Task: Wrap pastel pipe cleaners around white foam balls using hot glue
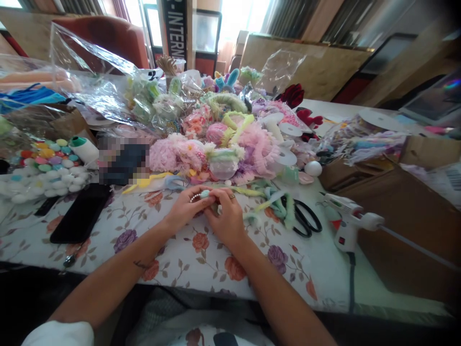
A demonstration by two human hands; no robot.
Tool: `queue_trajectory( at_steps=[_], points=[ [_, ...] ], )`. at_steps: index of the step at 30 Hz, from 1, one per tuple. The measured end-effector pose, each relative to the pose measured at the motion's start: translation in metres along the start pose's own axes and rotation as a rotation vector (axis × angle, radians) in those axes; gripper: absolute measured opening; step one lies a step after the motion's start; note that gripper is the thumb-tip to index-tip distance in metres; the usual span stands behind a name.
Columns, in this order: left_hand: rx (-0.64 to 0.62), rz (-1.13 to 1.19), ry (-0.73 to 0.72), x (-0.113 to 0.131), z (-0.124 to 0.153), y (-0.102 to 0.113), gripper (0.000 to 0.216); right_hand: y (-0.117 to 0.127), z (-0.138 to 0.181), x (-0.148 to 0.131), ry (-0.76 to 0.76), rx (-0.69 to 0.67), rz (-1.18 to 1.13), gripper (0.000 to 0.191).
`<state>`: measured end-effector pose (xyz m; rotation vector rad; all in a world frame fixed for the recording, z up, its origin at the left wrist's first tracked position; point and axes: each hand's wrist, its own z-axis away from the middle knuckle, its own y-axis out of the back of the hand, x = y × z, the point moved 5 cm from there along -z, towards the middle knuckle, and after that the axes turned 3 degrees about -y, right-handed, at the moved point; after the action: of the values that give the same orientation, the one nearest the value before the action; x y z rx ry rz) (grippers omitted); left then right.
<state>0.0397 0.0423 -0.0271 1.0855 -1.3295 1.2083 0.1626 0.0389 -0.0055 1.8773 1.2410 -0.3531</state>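
Over the flowered tablecloth (180,262), my two hands meet at the fingertips. Between them is a small mint-green piece (205,193), its exact kind too small to make out. A short string of white beads (195,197) runs from it across the fingers of my left hand (183,207). My right hand (227,214) pinches the mint-green piece from the other side, a ring on one finger. Pale green and yellow fuzzy strips (273,202) lie just right of my hands, partly over black-handled scissors (306,218).
A heap of pastel yarn and frilly trims (216,129) rises behind my hands. At left are a black phone (81,214) and bagged pompoms (46,178). A white glue gun (347,221) with a glue stick stands at right, before a cardboard box (403,226).
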Motion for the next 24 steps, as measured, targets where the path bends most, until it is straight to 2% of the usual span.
queue_trajectory(
  at_steps=[6, 13, 17, 21, 24],
  points=[
    [0.078, 0.121, -0.059, -0.003, -0.003, 0.005, 0.032, 0.005, -0.002, 0.003, -0.015, 0.075, -0.004, 0.023],
    [0.142, 0.285, -0.025, -0.004, -0.002, 0.008, 0.026, 0.006, -0.002, 0.003, 0.013, 0.121, -0.026, 0.014],
    [0.219, 0.333, 0.007, -0.004, -0.001, 0.011, 0.025, 0.006, -0.001, 0.001, 0.037, 0.118, -0.028, 0.009],
    [0.193, 0.323, -0.030, 0.001, -0.002, 0.011, 0.027, 0.006, -0.001, 0.000, 0.047, 0.123, -0.041, 0.007],
    [0.137, 0.285, -0.050, 0.002, -0.003, 0.011, 0.038, 0.006, -0.002, 0.001, 0.040, 0.132, -0.036, 0.006]
  ],
)
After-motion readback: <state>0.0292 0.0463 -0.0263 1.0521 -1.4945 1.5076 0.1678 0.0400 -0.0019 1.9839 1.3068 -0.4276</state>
